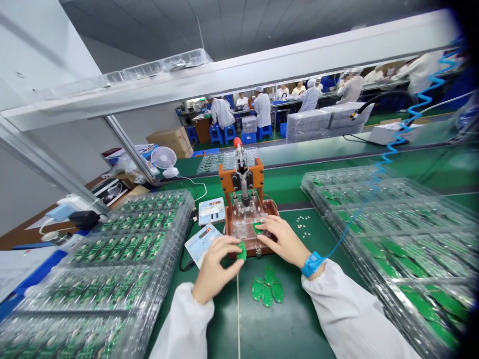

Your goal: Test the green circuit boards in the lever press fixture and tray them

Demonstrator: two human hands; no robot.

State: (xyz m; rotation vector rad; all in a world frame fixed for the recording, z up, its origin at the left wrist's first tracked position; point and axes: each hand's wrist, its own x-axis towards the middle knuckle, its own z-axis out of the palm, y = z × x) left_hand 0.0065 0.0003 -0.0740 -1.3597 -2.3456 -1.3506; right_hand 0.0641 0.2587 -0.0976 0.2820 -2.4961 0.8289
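Note:
My left hand (219,264) pinches a small green circuit board (241,251) between thumb and fingertips, just in front of the test fixture. My right hand (282,239) reaches over the fixture's bed, its fingertips at another green board (257,228) lying there; the fingers partly cover that board. The test fixture (241,177) has an orange frame, a clear plate and a toggle clamp whose red-tipped handle (237,142) points up. Several loose green boards (267,289) lie in a cluster on the green mat in front of it. A blue wrist strap (313,264) circles my right wrist.
Stacked clear trays of boards stand at left (142,234) and right (389,239). Two display boxes (211,211) sit left of the fixture. Small white pieces (304,219) are scattered to its right. A coiled blue cord (404,129) hangs at right. Several people work in the background.

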